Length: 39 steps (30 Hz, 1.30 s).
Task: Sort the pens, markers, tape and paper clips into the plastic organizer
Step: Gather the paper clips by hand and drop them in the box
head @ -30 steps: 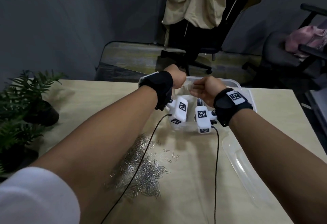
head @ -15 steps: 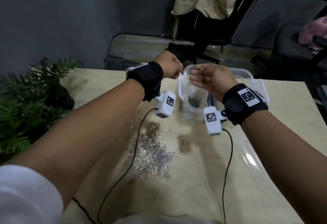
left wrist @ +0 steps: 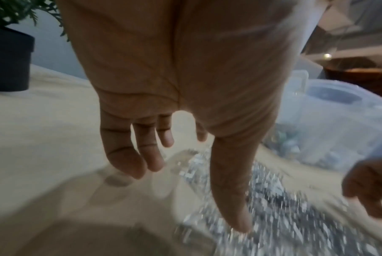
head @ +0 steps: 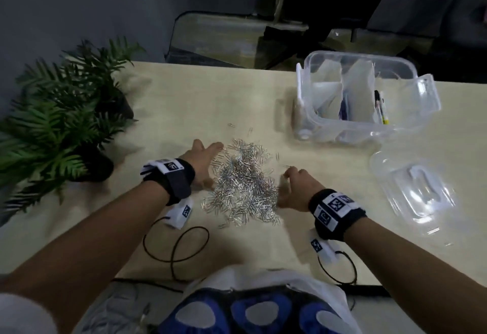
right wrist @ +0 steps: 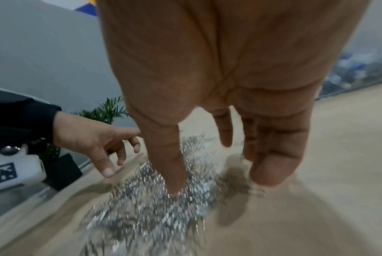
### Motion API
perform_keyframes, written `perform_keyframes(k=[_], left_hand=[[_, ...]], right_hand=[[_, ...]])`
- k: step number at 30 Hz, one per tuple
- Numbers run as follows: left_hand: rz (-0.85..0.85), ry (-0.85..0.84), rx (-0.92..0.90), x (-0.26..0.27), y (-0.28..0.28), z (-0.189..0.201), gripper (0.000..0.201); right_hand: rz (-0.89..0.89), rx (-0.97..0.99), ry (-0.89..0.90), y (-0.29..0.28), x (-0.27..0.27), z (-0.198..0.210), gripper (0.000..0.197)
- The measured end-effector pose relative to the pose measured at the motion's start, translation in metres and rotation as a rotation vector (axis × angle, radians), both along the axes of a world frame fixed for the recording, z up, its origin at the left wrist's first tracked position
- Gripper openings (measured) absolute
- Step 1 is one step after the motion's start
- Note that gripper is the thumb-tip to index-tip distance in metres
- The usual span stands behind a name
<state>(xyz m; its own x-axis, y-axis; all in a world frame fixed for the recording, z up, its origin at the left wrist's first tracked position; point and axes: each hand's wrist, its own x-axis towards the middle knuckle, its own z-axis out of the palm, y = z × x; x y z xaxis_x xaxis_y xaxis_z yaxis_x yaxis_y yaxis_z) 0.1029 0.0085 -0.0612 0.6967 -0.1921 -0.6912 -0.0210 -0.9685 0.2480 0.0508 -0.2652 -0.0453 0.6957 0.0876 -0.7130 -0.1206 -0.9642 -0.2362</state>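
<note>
- Pale wooden worktop [head: 163, 101] runs under both my arms, with a grey wall behind, a potted green fern [head: 60, 112] at 9 o'clock, and a dark office chair beyond the far edge.
- At centre lies the loose heap of silver metal paper clips [head: 242, 183], a few strays scattered toward 11 o'clock.
- My left hand [head: 203, 165] sits at the heap's 9 o'clock edge, its grip open, fingers stretched and slightly spread, holding nothing.
- My right hand [head: 295, 188] is at the heap's 3 o'clock edge, fingers loosely bent downward; the thumb [right wrist: 170, 166] touches the clips, but nothing is gripped.
- At 1 o'clock stands the clear plastic organizer box [head: 311, 112], well apart from the heap, with a pen [head: 382, 107] upright in a right-hand compartment. Its clear lid [head: 413, 196] lies at 3 o'clock.
- To do this step well, I judge I should cup both hands inward from opposite sides, keeping fingertips flat on the wood so the thin clips cannot slip beneath, and lift small, tight handfuls, not one big one.
- Both wrist views are smeared; single clips cannot be made out.
- Which compartment is meant for clips, and whether tape or markers are already inside, I cannot tell.
</note>
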Motion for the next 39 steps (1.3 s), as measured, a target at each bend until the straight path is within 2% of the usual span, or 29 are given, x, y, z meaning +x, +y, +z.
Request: perform_keyframes(k=[2, 5, 9, 13, 16, 18, 20, 22, 24, 27, 32, 35, 39], left_hand=[[-0.021, -0.035, 0.016, -0.015, 0.005, -0.012, 0.128], [0.036, -0.078, 0.024, -0.027, 0.001, -0.023, 0.131], [0.083, -0.108, -0.060, -0.030, -0.011, -0.026, 0.107], [0.107, -0.145, -0.146, -0.030, -0.027, -0.026, 0.076], [0.122, -0.143, -0.181, -0.029, -0.035, -0.027, 0.064], [0.146, -0.143, -0.207, -0.029, -0.036, -0.028, 0.064], [0.175, -0.180, -0.224, -0.030, -0.035, -0.029, 0.065], [0.194, -0.224, -0.224, -0.033, -0.035, -0.033, 0.076], [0.168, -0.260, -0.218, -0.036, -0.036, -0.037, 0.087], [0.109, -0.281, -0.200, -0.035, -0.041, -0.041, 0.079], [0.143, -0.314, -0.269, -0.028, -0.046, -0.044, 0.035], [0.233, -0.299, -0.336, -0.025, -0.044, -0.047, 0.023], [0.507, -0.248, -0.456, -0.023, -0.036, -0.050, 0.022]], right_hand=[[-0.094, -0.043, -0.022, 0.002, -0.012, -0.012, 0.092], [-0.126, -0.117, -0.059, 0.011, -0.019, -0.022, 0.095], [-0.149, -0.029, -0.109, 0.031, -0.018, -0.025, 0.089], [-0.137, 0.083, -0.190, 0.053, -0.012, -0.030, 0.061], [-0.137, 0.130, -0.258, 0.065, -0.004, -0.031, 0.048], [-0.166, 0.162, -0.287, 0.070, 0.000, -0.031, 0.045], [-0.162, 0.175, -0.319, 0.072, 0.002, -0.032, 0.054], [-0.111, 0.135, -0.325, 0.072, 0.003, -0.035, 0.070], [-0.056, 0.084, -0.322, 0.073, 0.003, -0.039, 0.075], [0.008, 0.066, -0.345, 0.076, 0.006, -0.042, 0.057], [-0.001, 0.111, -0.357, 0.076, 0.016, -0.038, 0.020], [-0.034, 0.124, -0.364, 0.071, 0.022, -0.036, 0.010], [-0.207, 0.202, -0.336, 0.058, 0.026, -0.034, 0.009]])
